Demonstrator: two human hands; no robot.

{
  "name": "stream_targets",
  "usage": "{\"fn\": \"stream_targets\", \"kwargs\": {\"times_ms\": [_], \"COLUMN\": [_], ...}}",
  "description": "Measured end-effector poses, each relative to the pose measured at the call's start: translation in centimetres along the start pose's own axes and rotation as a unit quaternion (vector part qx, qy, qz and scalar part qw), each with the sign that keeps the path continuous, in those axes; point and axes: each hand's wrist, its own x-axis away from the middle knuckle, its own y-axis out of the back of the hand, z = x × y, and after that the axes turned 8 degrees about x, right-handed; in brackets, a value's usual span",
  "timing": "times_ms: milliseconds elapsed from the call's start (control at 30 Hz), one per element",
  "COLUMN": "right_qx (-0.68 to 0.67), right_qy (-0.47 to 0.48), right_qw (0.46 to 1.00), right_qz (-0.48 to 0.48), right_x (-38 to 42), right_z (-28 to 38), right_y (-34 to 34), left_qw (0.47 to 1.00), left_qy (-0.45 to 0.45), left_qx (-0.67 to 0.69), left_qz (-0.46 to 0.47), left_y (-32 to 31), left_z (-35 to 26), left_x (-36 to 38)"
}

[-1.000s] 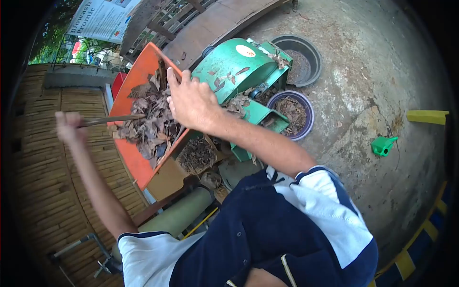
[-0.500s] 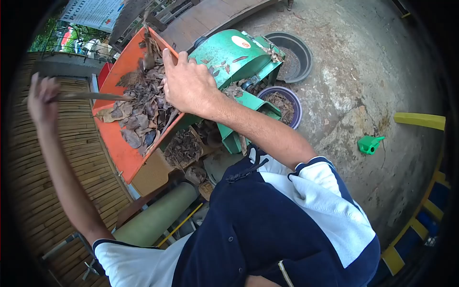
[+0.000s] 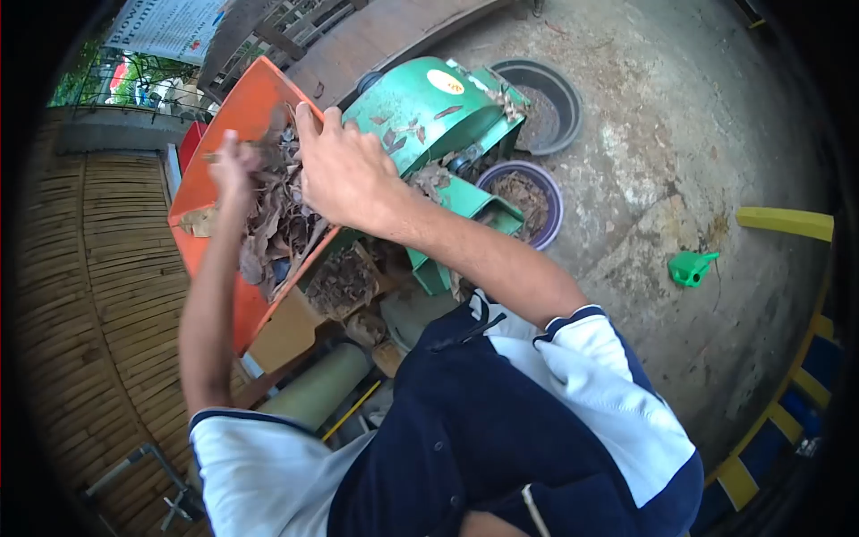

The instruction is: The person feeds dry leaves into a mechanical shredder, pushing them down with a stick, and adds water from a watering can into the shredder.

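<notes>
Dry brown leaves [image 3: 279, 224] fill part of an orange hopper [image 3: 242, 103] attached to a green machine [image 3: 416, 112]. My left hand [image 3: 236, 168] is over the leaves inside the hopper, closed around a wooden stick; it is blurred and only a short bit of the stick shows. At the hopper's near right edge, my right hand [image 3: 344, 170] grips the rim beside the machine's green cover, its fingertips partly hidden.
A black basin [image 3: 573, 112] and a purple-rimmed basin [image 3: 557, 210] with shredded leaves stand right of the machine. A box of leaf bits [image 3: 344, 282] lies below the hopper. A green plastic container [image 3: 691, 268] sits on the concrete floor [image 3: 626, 268]. Bamboo slats [image 3: 107, 295] are at left.
My left hand has moved right, from outside the hopper's left side to above the leaves, with the stick. My right hand stays at the rim.
</notes>
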Motion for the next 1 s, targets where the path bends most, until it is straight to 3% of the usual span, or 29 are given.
{"fn": "stream_targets", "kwargs": {"times_ms": [67, 100, 133, 200, 267, 300, 333, 400, 467, 567, 667, 733, 833, 867, 1000], "right_qx": [0.001, 0.007, 0.015, 0.020, 0.019, 0.006, -0.006, 0.003, -0.017, -0.011, -0.002, -0.004, 0.001, 0.005, -0.019], "right_qy": [-0.001, 0.005, 0.013, 0.018, 0.012, 0.007, 0.001, -0.004, -0.006, 0.000, -0.003, -0.002, -0.010, -0.011, 0.003], "right_qw": [1.000, 1.000, 1.000, 1.000, 1.000, 1.000, 1.000, 1.000, 1.000, 1.000, 1.000, 0.999, 0.999, 0.999, 0.998], "right_qz": [0.009, 0.018, 0.023, 0.015, 0.011, 0.008, 0.005, 0.014, 0.012, 0.016, 0.027, 0.042, 0.043, 0.048, 0.054], "right_x": [0.6, 0.7, 0.7, 0.5, 0.6, 0.6, 0.5, 0.5, 0.6, 0.3, 0.1, 0.1, -0.4, -0.1, 0.0], "right_z": [0.2, 0.2, 0.2, 0.2, 0.3, 0.3, 0.3, 0.1, 0.1, 0.2, 0.1, 0.2, 0.1, 0.3, 0.1], "right_y": [0.0, 0.2, 0.4, 0.3, 0.3, 0.4, 0.6, 0.6, 0.8, 0.6, 0.5, 0.6, 0.9, 0.8, 1.1], "left_qw": [0.996, 0.996, 0.993, 0.990, 0.966, 0.963, 0.956, 0.995, 0.999, 0.992, 0.989, 0.981, 0.992, 0.992, 0.994], "left_qy": [-0.063, -0.070, -0.071, -0.135, -0.119, -0.131, -0.040, -0.010, -0.025, -0.073, -0.098, -0.104, -0.111, -0.110, -0.089], "left_qx": [-0.051, -0.045, 0.002, 0.023, 0.057, 0.097, 0.121, 0.054, 0.049, 0.093, 0.103, 0.062, 0.061, 0.060, 0.058], "left_qz": [0.044, 0.034, 0.090, 0.038, 0.223, 0.214, 0.263, 0.084, 0.000, -0.034, -0.047, -0.151, -0.016, -0.020, 0.016], "left_y": [0.7, -0.6, -0.2, -2.3, 2.4, 1.3, -0.7, -5.6, -4.5, -0.8, -1.5, -3.1, -3.1, -2.3, -1.6], "left_z": [-8.8, -14.1, -18.7, -26.1, -30.6, -29.5, -26.8, -15.5, -8.4, -6.8, -4.6, -1.8, 2.0, 1.6, -8.1], "left_x": [0.0, 1.3, 1.8, 5.5, 4.4, 5.4, 6.7, 8.1, 4.5, -1.8, -4.8, -4.4, -4.2, -4.2, -2.8]}}
